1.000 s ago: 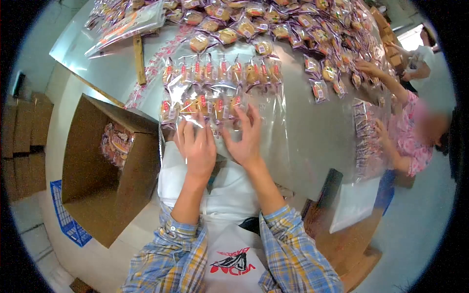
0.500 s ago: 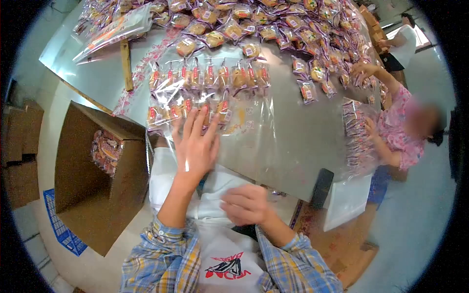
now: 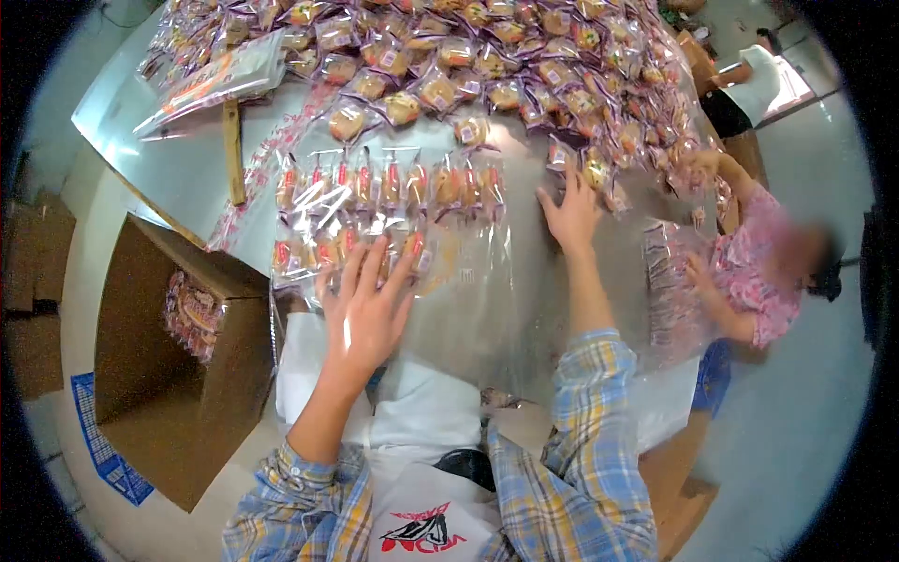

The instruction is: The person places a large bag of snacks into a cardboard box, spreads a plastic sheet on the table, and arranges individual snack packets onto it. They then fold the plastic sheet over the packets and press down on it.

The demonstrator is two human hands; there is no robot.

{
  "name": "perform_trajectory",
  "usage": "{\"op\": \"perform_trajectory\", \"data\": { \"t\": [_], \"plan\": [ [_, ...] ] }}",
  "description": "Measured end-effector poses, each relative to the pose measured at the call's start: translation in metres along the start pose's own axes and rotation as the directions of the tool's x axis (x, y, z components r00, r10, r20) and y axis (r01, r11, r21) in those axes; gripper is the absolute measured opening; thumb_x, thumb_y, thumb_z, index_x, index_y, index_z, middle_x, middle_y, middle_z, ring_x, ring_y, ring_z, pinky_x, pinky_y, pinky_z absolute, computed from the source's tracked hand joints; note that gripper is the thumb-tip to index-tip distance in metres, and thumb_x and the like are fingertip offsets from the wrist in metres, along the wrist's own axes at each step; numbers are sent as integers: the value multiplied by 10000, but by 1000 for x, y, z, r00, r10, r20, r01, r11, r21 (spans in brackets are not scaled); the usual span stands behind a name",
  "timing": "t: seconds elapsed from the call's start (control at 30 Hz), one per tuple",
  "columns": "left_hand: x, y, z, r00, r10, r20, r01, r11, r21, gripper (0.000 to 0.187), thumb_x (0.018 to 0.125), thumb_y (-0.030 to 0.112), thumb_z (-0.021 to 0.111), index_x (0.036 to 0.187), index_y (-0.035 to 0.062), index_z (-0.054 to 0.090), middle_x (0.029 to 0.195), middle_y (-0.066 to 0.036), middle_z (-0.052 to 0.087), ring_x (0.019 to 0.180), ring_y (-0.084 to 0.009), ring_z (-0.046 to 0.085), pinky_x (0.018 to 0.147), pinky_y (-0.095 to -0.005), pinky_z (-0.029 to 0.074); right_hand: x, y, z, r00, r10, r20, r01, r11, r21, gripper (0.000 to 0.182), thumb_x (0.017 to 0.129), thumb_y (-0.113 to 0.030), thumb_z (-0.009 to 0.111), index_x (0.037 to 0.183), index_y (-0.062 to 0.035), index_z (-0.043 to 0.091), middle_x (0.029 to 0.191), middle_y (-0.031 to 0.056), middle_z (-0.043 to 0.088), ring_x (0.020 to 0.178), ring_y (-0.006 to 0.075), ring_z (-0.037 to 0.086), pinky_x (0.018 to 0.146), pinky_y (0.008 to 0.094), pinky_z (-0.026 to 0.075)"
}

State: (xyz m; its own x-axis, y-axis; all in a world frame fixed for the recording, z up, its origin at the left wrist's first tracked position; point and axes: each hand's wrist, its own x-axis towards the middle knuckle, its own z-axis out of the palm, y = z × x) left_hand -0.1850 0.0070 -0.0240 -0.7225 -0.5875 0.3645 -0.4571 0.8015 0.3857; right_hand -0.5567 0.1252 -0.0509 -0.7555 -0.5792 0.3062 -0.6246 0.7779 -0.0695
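My left hand [image 3: 361,304] lies flat with fingers spread on the nearer row of wrapped cakes [image 3: 323,253] in a clear plastic bag [image 3: 482,309]. A glossy streak of film crosses the back of that hand. Behind it, a longer row of upright wrapped cakes [image 3: 389,183] stands side by side in the same bag. To the right, my right hand [image 3: 573,220] stretches over the metal table, fingers apart, its fingertips right at a single wrapped cake [image 3: 560,155] on the near edge of the pile [image 3: 487,66].
A stack of printed plastic bags [image 3: 220,84] lies back left by a wooden strip [image 3: 233,155]. An open carton [image 3: 178,347] holding filled packs stands left, near a blue crate [image 3: 108,450]. At right, a co-worker in a pink top [image 3: 758,262] handles another filled bag [image 3: 670,290].
My right hand has moved from near my lap forward and right to the pile's edge, its fingers spreading. My left hand stays on the nearer row. The view has shifted slightly.
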Motion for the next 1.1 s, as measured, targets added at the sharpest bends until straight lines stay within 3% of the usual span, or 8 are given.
{"op": "perform_trajectory", "data": {
  "t": [0.3,0.43,0.57,0.63,0.7,0.83,1.0,1.1],
  "plan": [
    [-3,-2,-1,1000,-7,-21,8,998,58,531,855,239,735,1378,273,649,1482,-45,566,1355,-239,503,1107,-575,278,30,-8,-25,986,-1,164,-13,996,84,660,936,-522,663,1503,-234,487,1247,143,670,1167,355,609,960,568,468],
    [-3,0,7,997,-55,-56,58,998,35,513,860,248,742,1366,266,658,1457,-28,584,1330,-236,526,1101,-561,281,22,-6,-2,959,-273,-83,257,953,-159,347,982,-370,639,1253,-155,664,1150,115,707,1052,357,656,896,494,515],
    [-2,-1,2,998,-30,-55,31,999,17,481,884,280,741,1358,263,660,1458,-35,580,1333,-236,518,1108,-553,276,-11,-21,-29,998,-2,-55,25,908,418,322,1030,-285,609,1282,-84,622,1162,122,684,964,299,673,845,430,539],
    [-1,3,-3,998,-40,-47,41,999,11,462,896,290,738,1351,263,663,1454,-41,579,1332,-238,515,1114,-550,271,-51,-25,-39,934,73,-349,227,632,741,332,1058,-263,585,1318,-58,552,1187,126,665,916,228,680,793,371,562],
    [1,8,-12,998,-47,-41,49,998,47,445,903,285,733,1342,263,666,1450,-45,579,1333,-243,510,1121,-548,265,-115,-30,-85,964,261,-61,-18,289,957,319,1079,-245,544,1332,-56,495,1207,135,652,924,198,679,747,341,582],
    [2,9,-13,998,-34,-49,38,997,74,465,888,222,728,1348,246,664,1446,-56,577,1335,-257,504,1125,-552,258,-231,-70,-169,963,-92,253,-267,-425,865,443,1048,-384,588,1317,-51,475,1242,213,640,983,345,708,750,463,629],
    [1,4,-10,999,11,-38,-6,994,110,491,897,139,666,1374,255,649,1433,-67,582,1327,-270,508,1104,-556,273,-343,-153,-173,738,-242,630,-671,-156,725,301,1098,-173,486,1365,-34,482,1287,160,644,1174,267,648,1013,448,538],
    [-3,-4,-11,1000,17,22,-18,996,84,465,933,159,657,1380,284,639,1476,-74,545,1366,-306,476,1119,-597,256,-349,-164,-137,585,-249,772,-810,-236,537,406,1117,-310,450,1400,-20,469,1260,141,664,1046,227,689,866,369,600]
  ]
}}
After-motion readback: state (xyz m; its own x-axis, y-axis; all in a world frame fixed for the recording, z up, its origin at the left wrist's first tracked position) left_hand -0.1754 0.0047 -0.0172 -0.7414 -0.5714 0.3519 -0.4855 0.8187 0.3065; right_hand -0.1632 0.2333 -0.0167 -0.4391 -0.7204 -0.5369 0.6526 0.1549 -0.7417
